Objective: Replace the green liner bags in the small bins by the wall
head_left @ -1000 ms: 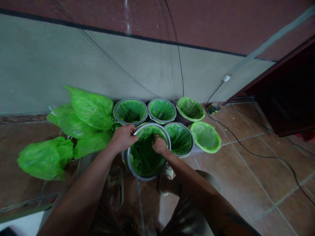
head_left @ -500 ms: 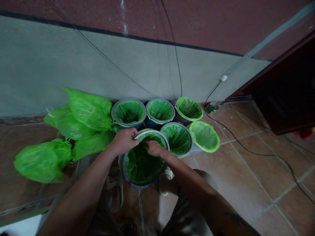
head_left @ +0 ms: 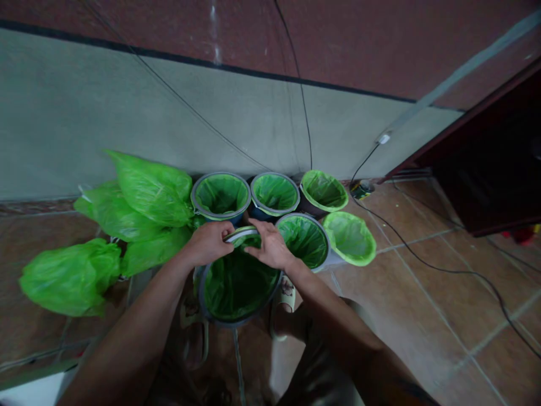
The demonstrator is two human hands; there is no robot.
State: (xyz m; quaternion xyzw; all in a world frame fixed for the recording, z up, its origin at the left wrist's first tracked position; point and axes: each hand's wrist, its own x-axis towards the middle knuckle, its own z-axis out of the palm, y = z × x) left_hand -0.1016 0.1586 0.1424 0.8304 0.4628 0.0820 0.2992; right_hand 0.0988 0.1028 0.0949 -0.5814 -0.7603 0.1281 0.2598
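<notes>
Between my feet a trash can (head_left: 207, 313) lined with a green bag (head_left: 240, 287) tilts toward me. My left hand (head_left: 211, 241) is closed on the left of its far rim, thumb and fingers pinching the grey ring and liner edge. My right hand (head_left: 270, 247) rests on the right of the same rim, fingers over the outside and thumb inside, gripping it. The far stretch of grey rim (head_left: 240, 233) shows between both hands. Just beyond my right hand stands another lined can (head_left: 305, 242). The lower outside of the held can is hidden.
Three lined cans (head_left: 220, 217) stand along the wall. A pale green-lined can (head_left: 350, 239) is at the right. Several filled green bags (head_left: 154, 192) lie left. A black cable (head_left: 422, 262) crosses the tiled floor. Dark wooden furniture (head_left: 486, 186) stands at right.
My right hand has come up out of the bin's inside to the far rim and now grips it. The can has shifted slightly left. My left hand keeps its hold.
</notes>
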